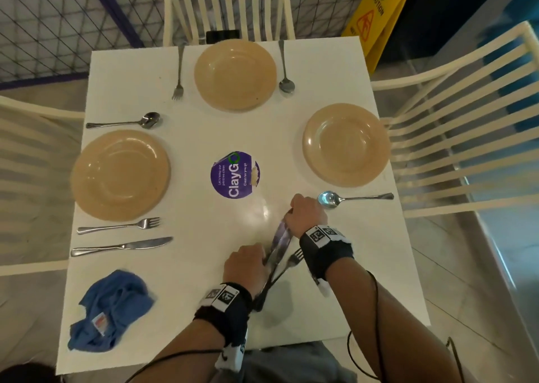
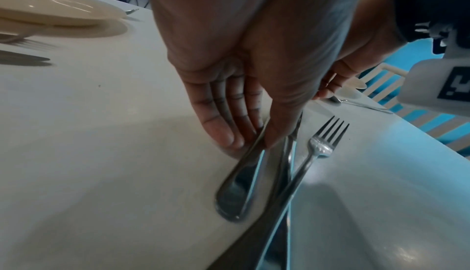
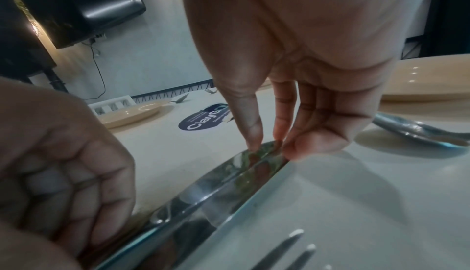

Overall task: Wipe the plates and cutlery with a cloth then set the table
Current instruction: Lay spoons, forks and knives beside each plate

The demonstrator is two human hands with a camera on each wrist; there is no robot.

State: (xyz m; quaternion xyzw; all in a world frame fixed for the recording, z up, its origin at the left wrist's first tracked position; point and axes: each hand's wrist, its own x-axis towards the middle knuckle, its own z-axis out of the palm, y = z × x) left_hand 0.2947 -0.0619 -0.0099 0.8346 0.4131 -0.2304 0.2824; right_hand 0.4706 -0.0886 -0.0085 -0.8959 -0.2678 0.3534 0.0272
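Observation:
A steel table knife lies slanted near the front right of the white table. My left hand pinches its handle between thumb and fingers. My right hand pinches the blade tip with thumb and fingertips against the tabletop. A fork lies just right of the knife, its tines pointing away from me. A spoon rests beside the right beige plate. A crumpled blue cloth sits at the front left, held by neither hand.
Two more beige plates, far and left, each have cutlery beside them. A purple round sticker marks the table's middle. Cream slatted chairs stand at the far, left and right sides. A yellow caution sign stands beyond.

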